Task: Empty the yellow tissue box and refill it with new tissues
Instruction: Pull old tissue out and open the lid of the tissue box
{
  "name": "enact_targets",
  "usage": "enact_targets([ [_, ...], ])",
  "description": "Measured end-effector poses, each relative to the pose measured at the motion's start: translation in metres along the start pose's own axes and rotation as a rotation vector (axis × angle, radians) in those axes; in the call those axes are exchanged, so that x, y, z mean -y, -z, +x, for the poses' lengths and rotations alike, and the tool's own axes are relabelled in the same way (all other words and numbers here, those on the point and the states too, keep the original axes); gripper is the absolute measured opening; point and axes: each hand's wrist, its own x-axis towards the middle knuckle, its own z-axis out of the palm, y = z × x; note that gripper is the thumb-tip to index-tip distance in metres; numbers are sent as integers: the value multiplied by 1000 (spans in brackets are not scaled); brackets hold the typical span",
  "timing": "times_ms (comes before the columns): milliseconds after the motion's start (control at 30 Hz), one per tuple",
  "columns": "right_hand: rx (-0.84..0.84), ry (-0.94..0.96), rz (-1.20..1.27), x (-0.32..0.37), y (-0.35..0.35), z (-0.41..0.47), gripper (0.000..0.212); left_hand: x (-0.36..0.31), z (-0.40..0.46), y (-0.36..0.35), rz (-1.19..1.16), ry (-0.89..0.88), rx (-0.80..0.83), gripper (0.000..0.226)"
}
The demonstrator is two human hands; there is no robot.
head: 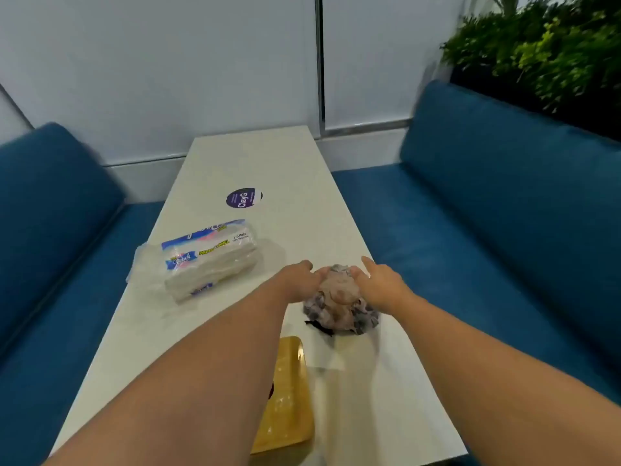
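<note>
Both hands reach over the table (302, 230). The left hand (299, 280) and right hand (379, 284) cup a crumpled wad (339, 304) from either side, fingers curled against it. The yellow box (285, 398) lies nearer, partly under the left forearm. The tissue pack (208, 260) sits left of the hands, well apart.

Tissue pack (210, 260) lies left of the crumpled wad (339, 302), box (285, 395) nearest
</note>
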Motion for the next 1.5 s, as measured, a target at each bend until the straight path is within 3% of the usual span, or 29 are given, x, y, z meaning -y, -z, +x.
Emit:
enact_targets([
  [167, 77, -144, 124, -16, -22, 14, 58, -3, 20, -17, -5, 80, 70, 60],
  [367, -16, -256, 412, -18, -29, 20, 62, -11, 31, -25, 24, 65, 59, 34],
  [467, -14, -247, 356, -20, -35, 20, 35, -18, 30, -26, 39, 41, 52, 37],
  [600, -30, -213, 362, -21, -39, 21, 17, -19, 31, -28, 99, 40, 81, 37],
  [700, -49, -183, 463, -20, -37, 16, 20, -22, 30, -30, 120, 64, 71, 35],
  [867, -156, -115, 681, -8, -16, 4, 10, -38, 28, -19, -247, 48, -48, 30],
  [1033, -73, -36, 953, 30, 27, -14, 33, -59, 1, 9, -607, -45, -159, 28],
  [1200, 96, 93, 1078, 70, 50, -52, 55, -53, -43, 32, -687, -164, -268, 47],
  [1367, 76, 209, 1087, 107, 48, -79, 27, -18, -90, 59, -782, -204, -364, 14],
  [1500, 108, 326, 977, 134, 27, -101, 30, 12, -133, 76, -746, -169, -403, 16],
])
